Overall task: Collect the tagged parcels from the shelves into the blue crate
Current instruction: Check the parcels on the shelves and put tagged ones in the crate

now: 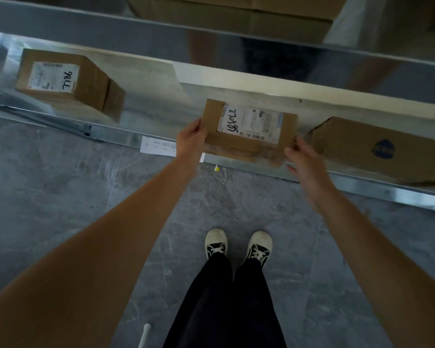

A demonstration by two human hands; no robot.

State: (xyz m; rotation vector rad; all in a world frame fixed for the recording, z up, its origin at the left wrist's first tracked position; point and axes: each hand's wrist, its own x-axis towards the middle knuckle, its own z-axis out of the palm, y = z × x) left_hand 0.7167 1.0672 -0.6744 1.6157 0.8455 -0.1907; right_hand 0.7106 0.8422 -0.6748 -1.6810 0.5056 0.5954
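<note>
A flat cardboard parcel with a white shipping label and handwritten digits sits at the front edge of the metal shelf. My left hand grips its left end, thumb on top. My right hand is at its right end, fingers spread and touching the corner. A small yellow tag hangs just below the parcel at the shelf lip. The blue crate is not in view.
Another labelled box stands at the shelf's left. A larger box with a blue logo lies right beside the held parcel. More cartons sit on the shelf above. A white paper slip is stuck on the shelf edge. Grey floor and my feet lie below.
</note>
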